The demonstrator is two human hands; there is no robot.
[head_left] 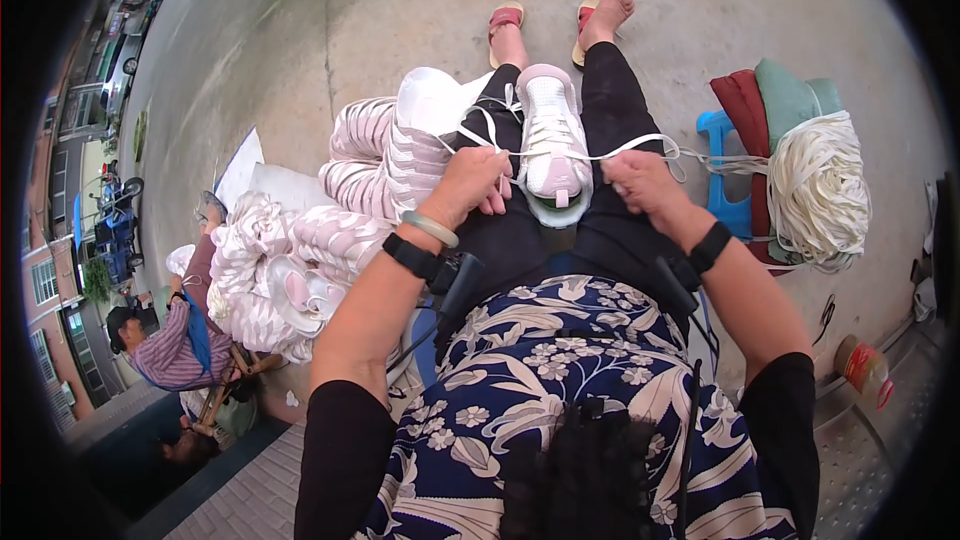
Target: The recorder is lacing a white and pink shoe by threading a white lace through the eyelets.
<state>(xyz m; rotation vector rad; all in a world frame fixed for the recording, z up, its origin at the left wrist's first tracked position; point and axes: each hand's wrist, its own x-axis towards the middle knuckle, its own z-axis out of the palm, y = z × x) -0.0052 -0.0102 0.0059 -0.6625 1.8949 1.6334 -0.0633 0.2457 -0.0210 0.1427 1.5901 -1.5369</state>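
A white and pink sneaker [548,130] rests between my thighs, toe pointing away from me. White shoelace [600,155] runs crosswise over it, stretched between my two hands, with loose loops curling out on both sides. My left hand [474,183] is closed on the lace just left of the shoe's ankle opening. On the other side, my right hand [648,183] grips the lace with curled fingers, a little away from the shoe. Lacing crosses the shoe's tongue.
Stacked pink and white shoe uppers [375,155] lie to my left, with a larger heap [270,260] nearer. At right, a blue stool [728,175] bears folded cloths and a bundle of white laces [820,190]. A plastic bottle [862,370] lies lower right. Another person [180,345] sits far left.
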